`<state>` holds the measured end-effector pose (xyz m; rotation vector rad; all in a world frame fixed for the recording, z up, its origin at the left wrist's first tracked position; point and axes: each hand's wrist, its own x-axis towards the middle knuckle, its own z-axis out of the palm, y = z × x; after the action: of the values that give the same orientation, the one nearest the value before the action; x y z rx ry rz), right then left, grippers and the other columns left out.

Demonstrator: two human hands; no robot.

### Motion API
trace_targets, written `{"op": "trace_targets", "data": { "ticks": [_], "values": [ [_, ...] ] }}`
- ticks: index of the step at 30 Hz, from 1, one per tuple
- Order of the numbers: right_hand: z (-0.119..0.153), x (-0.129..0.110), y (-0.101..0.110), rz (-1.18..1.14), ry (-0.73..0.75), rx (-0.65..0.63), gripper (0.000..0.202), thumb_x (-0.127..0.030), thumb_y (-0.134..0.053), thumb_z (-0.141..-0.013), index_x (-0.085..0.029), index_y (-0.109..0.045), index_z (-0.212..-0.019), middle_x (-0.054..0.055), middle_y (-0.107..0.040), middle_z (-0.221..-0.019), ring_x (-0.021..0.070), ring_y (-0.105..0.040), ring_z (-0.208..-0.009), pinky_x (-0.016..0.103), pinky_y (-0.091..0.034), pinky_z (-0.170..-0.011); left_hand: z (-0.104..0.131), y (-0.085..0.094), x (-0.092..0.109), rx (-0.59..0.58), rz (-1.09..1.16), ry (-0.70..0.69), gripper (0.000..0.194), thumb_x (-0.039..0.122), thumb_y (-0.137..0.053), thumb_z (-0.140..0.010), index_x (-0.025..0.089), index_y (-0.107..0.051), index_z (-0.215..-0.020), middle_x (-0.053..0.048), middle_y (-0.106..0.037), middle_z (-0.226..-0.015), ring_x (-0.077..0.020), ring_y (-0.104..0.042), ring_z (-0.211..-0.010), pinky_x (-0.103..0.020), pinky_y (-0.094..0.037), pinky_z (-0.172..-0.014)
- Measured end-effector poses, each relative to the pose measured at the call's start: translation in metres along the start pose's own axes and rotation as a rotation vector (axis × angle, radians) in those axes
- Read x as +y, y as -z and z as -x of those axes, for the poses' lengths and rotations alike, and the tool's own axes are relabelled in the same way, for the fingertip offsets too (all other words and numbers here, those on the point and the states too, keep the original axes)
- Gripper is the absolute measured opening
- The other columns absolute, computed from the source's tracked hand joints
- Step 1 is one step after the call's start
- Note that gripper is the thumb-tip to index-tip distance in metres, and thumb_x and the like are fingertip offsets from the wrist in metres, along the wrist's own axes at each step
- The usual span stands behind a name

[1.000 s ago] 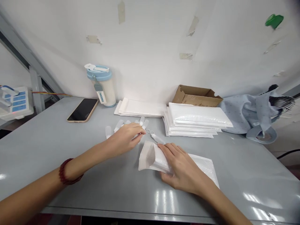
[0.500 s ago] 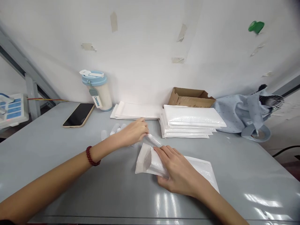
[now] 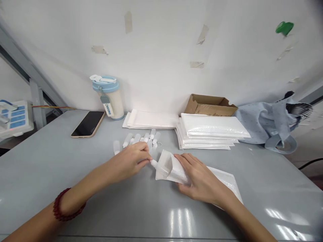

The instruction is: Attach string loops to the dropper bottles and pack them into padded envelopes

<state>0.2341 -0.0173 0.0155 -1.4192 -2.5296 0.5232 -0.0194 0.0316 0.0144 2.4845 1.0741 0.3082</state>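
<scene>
My left hand (image 3: 133, 158) pinches a small clear plastic bottle (image 3: 159, 167) by its white cap end. The bottle's body lies in the open mouth of a white bubble mailer (image 3: 174, 169). Wrapped over that mailer, my right hand (image 3: 199, 178) grips it with the thumb below and the fingers on top. The mailer's far end (image 3: 227, 183) sticks out beyond my right wrist. Just behind my left hand several more small bottles (image 3: 137, 137) lie in a loose group on the grey table, and one bottle (image 3: 116, 147) lies apart at their left.
A stack of padded white mailers (image 3: 212, 131) stands behind my right hand, a flatter pile of mailers (image 3: 153, 119) to its left. Along the wall are a brown cardboard box (image 3: 212, 109), a blue-lidded tumbler (image 3: 111, 101), a phone (image 3: 88, 124) and a light blue cloth bag (image 3: 262, 121).
My left hand has come nearer and brought the bottle into the mailer's mouth. The bottle group behind it is now more exposed. My right hand keeps its grip on the mailer.
</scene>
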Motion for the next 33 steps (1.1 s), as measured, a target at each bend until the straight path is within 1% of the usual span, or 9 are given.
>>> {"op": "trace_targets", "data": {
  "ticks": [4,10,15,18,21,25,28,31,33],
  "values": [
    [-0.001,-0.005,-0.004,-0.002,0.023,-0.01,0.062,-0.016,-0.054,-0.068,-0.014,-0.04,-0.128,0.01,-0.051,-0.106,0.0255,-0.047,-0.097,0.042,-0.044,-0.085,-0.002,-0.021,0.005,0.003,0.002,-0.089,0.027,0.015,-0.04,-0.091,0.015,-0.065,-0.079,-0.002,-0.047,-0.082,-0.0113,-0.045,-0.067,-0.023,-0.035,-0.06],
    [-0.002,-0.011,-0.008,-0.04,0.066,-0.005,0.063,-0.016,-0.054,-0.066,-0.014,-0.039,-0.127,0.011,-0.051,-0.105,0.0261,-0.047,-0.097,0.044,-0.045,-0.084,-0.003,-0.033,0.015,0.002,0.263,-0.168,0.024,0.017,-0.044,-0.091,0.015,-0.067,-0.085,-0.003,-0.053,-0.082,-0.0105,-0.049,-0.069,-0.022,-0.038,-0.063],
    [0.001,-0.015,-0.013,-0.087,0.09,0.012,0.059,-0.014,-0.053,-0.064,-0.016,-0.043,-0.123,0.01,-0.051,-0.105,0.0257,-0.047,-0.096,0.042,-0.046,-0.083,-0.004,-0.043,0.033,0.052,0.424,-0.194,0.026,0.012,-0.046,-0.087,0.014,-0.061,-0.065,-0.001,-0.053,-0.076,-0.0102,-0.049,-0.068,-0.021,-0.039,-0.063],
    [0.002,-0.017,-0.016,-0.095,0.101,0.017,0.057,-0.015,-0.053,-0.064,-0.014,-0.045,-0.12,0.01,-0.051,-0.106,0.0258,-0.046,-0.097,0.042,-0.045,-0.084,-0.004,-0.05,0.041,0.09,0.448,-0.175,0.027,0.004,-0.043,-0.081,0.013,-0.054,-0.058,-0.001,-0.052,-0.071,-0.0104,-0.047,-0.065,-0.022,-0.036,-0.059],
    [0.002,-0.018,-0.016,-0.099,0.099,0.016,0.057,-0.015,-0.053,-0.064,-0.012,-0.045,-0.12,0.011,-0.05,-0.105,0.0251,-0.045,-0.096,0.041,-0.045,-0.084,-0.004,-0.054,0.045,0.072,0.528,-0.087,0.025,-0.001,-0.041,-0.075,0.014,-0.048,-0.056,-0.001,-0.051,-0.067,-0.0107,-0.045,-0.063,-0.024,-0.034,-0.057],
    [0.0,-0.019,-0.015,-0.097,0.088,0.013,0.06,-0.015,-0.052,-0.064,-0.011,-0.043,-0.124,0.01,-0.05,-0.103,0.024,-0.044,-0.094,0.04,-0.046,-0.082,-0.005,-0.051,0.046,-0.014,0.675,0.029,0.025,-0.001,-0.04,-0.071,0.015,-0.038,-0.052,0.003,-0.039,-0.055,-0.0086,-0.036,-0.054,-0.024,-0.028,-0.052],
    [0.0,-0.019,-0.015,-0.088,0.084,0.011,0.062,-0.016,-0.053,-0.064,-0.011,-0.042,-0.125,0.01,-0.05,-0.104,0.0246,-0.044,-0.095,0.041,-0.045,-0.084,-0.005,-0.042,0.044,-0.113,0.71,0.039,0.025,0.0,-0.04,-0.07,0.015,-0.036,-0.049,0.005,-0.03,-0.049,-0.0067,-0.028,-0.048,-0.023,-0.022,-0.046],
    [0.0,-0.017,-0.013,-0.072,0.074,0.022,0.06,-0.017,-0.054,-0.066,-0.012,-0.042,-0.125,0.011,-0.049,-0.107,0.0253,-0.044,-0.097,0.042,-0.044,-0.085,-0.005,-0.025,0.038,-0.146,0.756,0.128,0.02,0.008,-0.045,-0.076,0.015,-0.055,-0.06,0.006,-0.045,-0.052,-0.0064,-0.039,-0.049,-0.019,-0.031,-0.047],
    [0.0,-0.014,-0.011,-0.062,0.067,0.041,0.06,-0.018,-0.054,-0.067,-0.012,-0.042,-0.125,0.011,-0.05,-0.108,0.0255,-0.045,-0.097,0.043,-0.044,-0.085,-0.005,-0.013,0.033,-0.031,0.775,0.286,0.013,0.018,-0.052,-0.08,0.015,-0.064,-0.076,0.003,-0.06,-0.064,-0.0092,-0.054,-0.058,-0.019,-0.043,-0.057]
  ]
}}
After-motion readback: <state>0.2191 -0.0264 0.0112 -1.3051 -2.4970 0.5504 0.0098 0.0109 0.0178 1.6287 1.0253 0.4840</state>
